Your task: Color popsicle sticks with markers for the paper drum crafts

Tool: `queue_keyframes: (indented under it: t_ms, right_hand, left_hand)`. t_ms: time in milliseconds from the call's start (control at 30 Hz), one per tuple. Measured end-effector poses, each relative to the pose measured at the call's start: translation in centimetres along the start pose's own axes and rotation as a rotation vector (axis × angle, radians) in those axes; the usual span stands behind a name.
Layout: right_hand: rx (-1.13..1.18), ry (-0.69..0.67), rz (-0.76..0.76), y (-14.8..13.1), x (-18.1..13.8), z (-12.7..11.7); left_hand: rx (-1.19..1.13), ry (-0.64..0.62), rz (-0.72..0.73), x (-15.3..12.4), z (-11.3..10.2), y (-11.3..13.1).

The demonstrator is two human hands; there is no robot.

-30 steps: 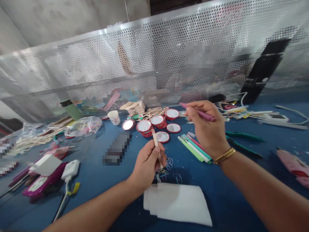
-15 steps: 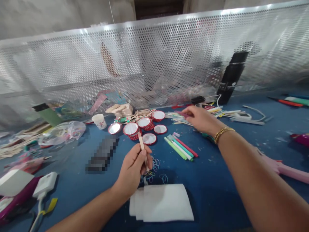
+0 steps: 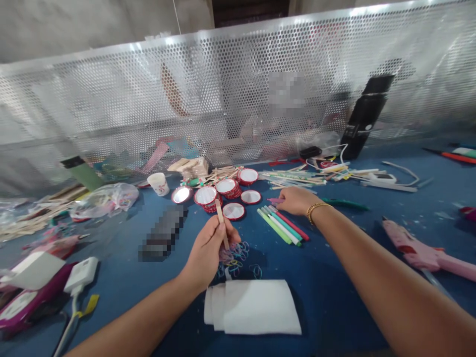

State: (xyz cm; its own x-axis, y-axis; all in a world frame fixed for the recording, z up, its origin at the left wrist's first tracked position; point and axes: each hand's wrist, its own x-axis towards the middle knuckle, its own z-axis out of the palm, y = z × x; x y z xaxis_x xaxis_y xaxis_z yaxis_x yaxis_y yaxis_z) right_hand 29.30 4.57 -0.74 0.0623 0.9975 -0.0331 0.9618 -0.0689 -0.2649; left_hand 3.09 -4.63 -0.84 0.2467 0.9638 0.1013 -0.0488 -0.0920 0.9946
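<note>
My left hand is closed round a wooden craft stick, held upright with its top end sticking out above the thumb. Loose rubber bands lie beside and under that hand. Farther right, my right hand is low over the table, its fingertips pinched on a pink-purple marker; most of it is hidden by the fingers. Just below it lie several markers in green, white, teal and red. Red-rimmed round tins, some stacked, stand beyond my hands. A folded white cloth lies in front.
Wooden sticks are spread at the back before a perforated metal panel. A pink glue gun is at right, a black bottle behind. A paper cup, pixelated dark object and white charger are at left.
My right hand has come nearer from the stick pile at the back to beside the markers, still pinching something pink-purple. My left hand keeps the craft stick. The view has shifted slightly.
</note>
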Motion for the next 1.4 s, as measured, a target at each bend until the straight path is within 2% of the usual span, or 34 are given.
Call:
queue_keyframes:
  t_ms: [133, 233, 267, 333, 400, 500, 633, 800, 1033, 1167, 1400]
  right_hand:
    - [0.082, 0.134, 0.007, -0.9, -0.7, -0.5]
    - [0.239, 0.233, -0.101, -3.1, -2.1, -0.8]
    - [0.442, 0.231, -0.184, -4.1, -2.7, -0.7]
    - [0.810, 0.143, -0.309, -6.2, -4.1, -0.2]
    - [0.955, 0.057, -0.380, -8.0, -5.4, 0.4]
    - [0.980, -0.004, -0.427, -9.5, -6.6, 1.3]
    - [0.946, -0.033, -0.456, -9.9, -7.1, 1.8]
    - [0.909, 0.003, -0.472, -9.9, -7.5, 1.5]
    - [0.726, 0.017, -0.484, -10.0, -8.4, 0.0]
    - [0.707, 0.044, -0.521, -9.9, -8.1, 0.3]
    - [0.727, 0.089, -0.552, -9.7, -7.7, 1.2]
  left_hand:
    - [-0.165, 0.020, -0.113, 0.0, 0.3, 0.1]
    - [-0.307, 0.054, -0.142, -0.1, 0.3, 0.4]
    - [-0.344, 0.069, -0.144, -0.1, 0.2, 0.5]
    - [-0.387, 0.117, -0.129, 0.0, 0.1, 0.7]
    - [-0.403, 0.177, -0.104, 0.3, -0.2, 0.6]
    - [-0.389, 0.225, -0.112, 0.6, -0.5, 0.4]
    - [-0.311, 0.215, -0.125, 0.7, -0.6, 0.2]
    - [-0.281, 0.204, -0.100, 0.9, -0.6, 0.5]
    - [-0.408, 0.317, -0.029, 1.6, -1.6, 0.8]
    - [-0.419, 0.354, -0.015, 1.6, -1.7, 0.8]
    - [-0.339, 0.321, 0.018, 1.6, -1.4, 0.6]
